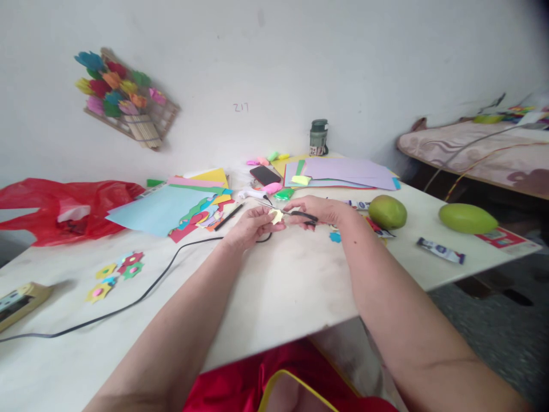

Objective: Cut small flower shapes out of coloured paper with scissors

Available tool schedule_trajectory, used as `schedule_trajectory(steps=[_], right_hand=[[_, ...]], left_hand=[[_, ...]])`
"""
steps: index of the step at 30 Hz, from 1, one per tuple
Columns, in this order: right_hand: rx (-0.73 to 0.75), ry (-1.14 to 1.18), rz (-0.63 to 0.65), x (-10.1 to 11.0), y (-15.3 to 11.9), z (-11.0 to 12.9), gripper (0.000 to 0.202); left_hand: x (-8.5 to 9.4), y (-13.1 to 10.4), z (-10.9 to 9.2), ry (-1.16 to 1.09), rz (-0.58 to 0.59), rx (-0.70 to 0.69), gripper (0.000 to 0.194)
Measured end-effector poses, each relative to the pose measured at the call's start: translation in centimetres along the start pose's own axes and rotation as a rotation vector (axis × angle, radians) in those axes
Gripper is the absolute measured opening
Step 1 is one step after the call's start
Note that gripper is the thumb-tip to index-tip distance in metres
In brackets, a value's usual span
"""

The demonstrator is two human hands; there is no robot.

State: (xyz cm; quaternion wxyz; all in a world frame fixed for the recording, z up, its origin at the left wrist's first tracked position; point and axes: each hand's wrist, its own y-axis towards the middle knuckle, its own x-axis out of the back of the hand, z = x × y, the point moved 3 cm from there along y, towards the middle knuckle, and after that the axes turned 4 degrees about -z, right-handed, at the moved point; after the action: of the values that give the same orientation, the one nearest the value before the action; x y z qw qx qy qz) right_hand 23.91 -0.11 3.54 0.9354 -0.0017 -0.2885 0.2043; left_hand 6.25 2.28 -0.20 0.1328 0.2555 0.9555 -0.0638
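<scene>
Between the fingers of my left hand (256, 226) is a small pale yellow paper cut-out (277, 216) with a scalloped edge. My right hand (315, 209) is closed round the black handles of a pair of scissors (302, 215). Their blades point left and lie right by the paper, over the middle of the table. A white glue gun (253, 194) rests just behind my left hand, and a black stick (229, 217) lies to its left. Close to my right wrist is a small blue paper piece (335, 236). Several finished paper flowers (115, 274) lie at the left.
Coloured paper sheets (148, 206) and scraps lie back left, beside a red plastic bag (98, 200). More sheets (347, 171), a phone (265, 175) and a bottle (318, 137) are at the back. A black cable (158, 280) crosses the left side. Two green fruits, one a mango (387, 212), sit right.
</scene>
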Motion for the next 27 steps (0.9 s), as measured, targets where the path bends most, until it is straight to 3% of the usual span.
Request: schedule_trajectory(steps=[27], right_hand=[[0.047, -0.004, -0.013, -0.02, 0.32, -0.02, 0.050]], left_hand=[[-0.04, 0.10, 0.12, -0.039, 0.003, -0.005, 0.032]])
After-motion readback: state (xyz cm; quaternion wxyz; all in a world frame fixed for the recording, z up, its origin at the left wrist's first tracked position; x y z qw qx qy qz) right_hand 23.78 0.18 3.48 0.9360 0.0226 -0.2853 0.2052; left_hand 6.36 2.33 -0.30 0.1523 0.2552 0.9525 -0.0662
